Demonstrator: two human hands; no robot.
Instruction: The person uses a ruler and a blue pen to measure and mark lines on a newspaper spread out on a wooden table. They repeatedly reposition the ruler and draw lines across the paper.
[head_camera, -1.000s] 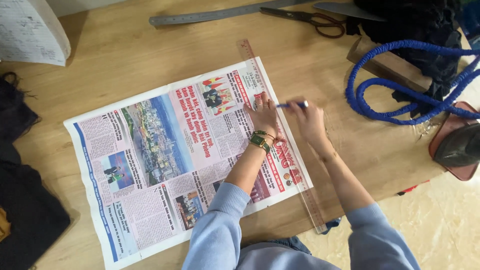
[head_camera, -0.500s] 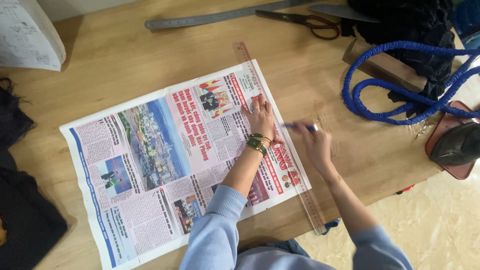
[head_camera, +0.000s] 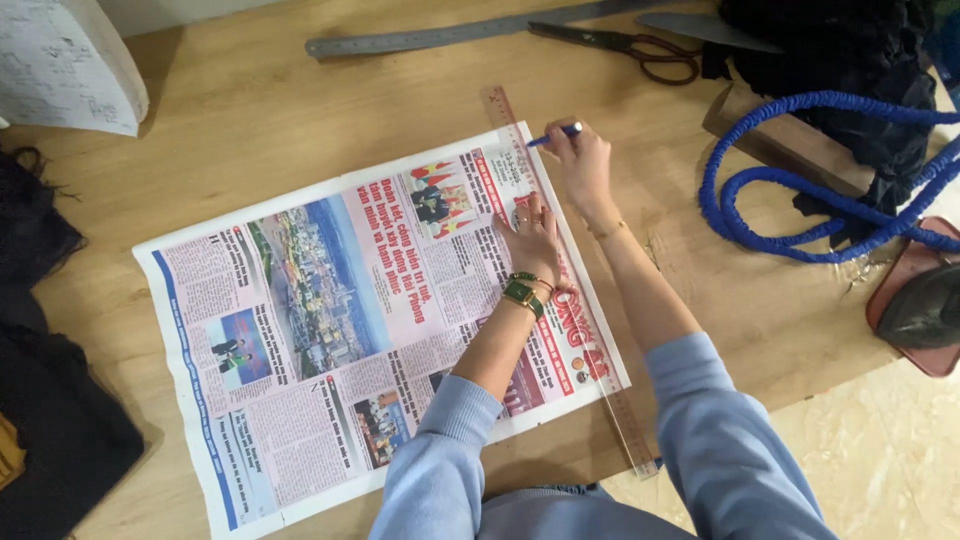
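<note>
- Far left: black fabric (head_camera: 40, 400) on the table edge, a white printed sheet stack (head_camera: 65, 60) in the top-left corner, both untouched.
- Newspaper (head_camera: 330, 310) lies flat and open on the wooden table (head_camera: 250, 120), tilted, in the same place as a second ago.
- My left hand (head_camera: 530, 235) is pressed flat, fingers spread, on the paper's right part, pinning it and the clear ruler (head_camera: 560, 260); nothing gripped. Green watch (head_camera: 522, 292) on that wrist.
- Ruler runs along the newspaper's right edge, top end past the paper's corner.
- My right hand (head_camera: 580, 160) is pinched tight on a blue pen (head_camera: 553, 134); it's moved up from mid-ruler to the ruler's top, tip at the paper's upper right corner. Reads like a line being ruled along that edge, now at the far end.
- Top: steel ruler (head_camera: 450, 35), scissors (head_camera: 620, 42).
- Right: blue cord (head_camera: 800, 190) coiled near a wooden block (head_camera: 780, 145), well apart from my hands.
</note>
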